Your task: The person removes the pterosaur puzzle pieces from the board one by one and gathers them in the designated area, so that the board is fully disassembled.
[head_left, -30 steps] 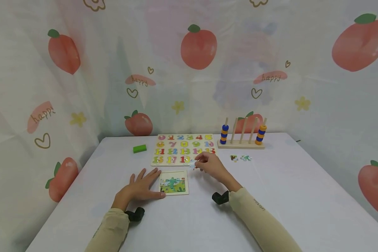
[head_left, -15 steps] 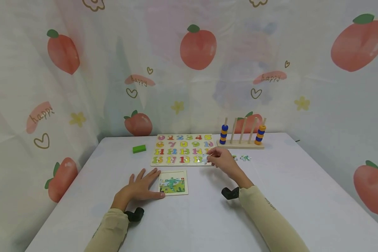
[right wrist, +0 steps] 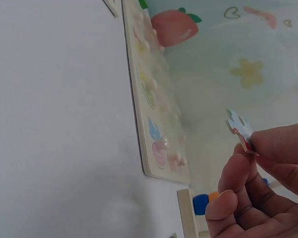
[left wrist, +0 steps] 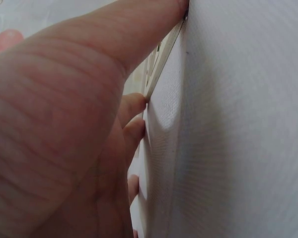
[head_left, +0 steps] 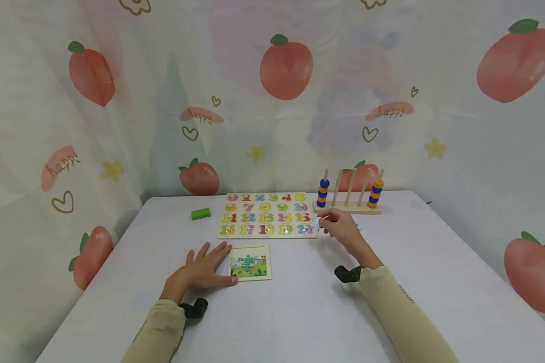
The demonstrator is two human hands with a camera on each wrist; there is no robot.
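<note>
My right hand [head_left: 342,231] pinches a small jigsaw piece [right wrist: 241,130], pale blue with some red, between thumb and fingertips. It is above the table, by the right edge of the number board [head_left: 272,224]. My left hand [head_left: 202,269] lies with fingers spread at the left side of a small framed jigsaw puzzle [head_left: 250,267]. Its thumb touches the frame's lower left corner, and its fingertips are at the upper left. The puzzle shows a green figure over grass, with a pale area along the top. A loose teal piece [head_left: 359,227] shows just behind the right hand.
Behind the right hand stands a wooden bead rack [head_left: 347,207] with upright pegs and blue and orange beads. Left of the number board lies a green block [head_left: 201,214]. A printed curtain [head_left: 281,141] rises behind the white table [head_left: 281,322].
My right hand has moved right and slightly away with the piece, from near the framed puzzle across the number board's lower edge. It now covers most of the loose pieces. The left hand stays put.
</note>
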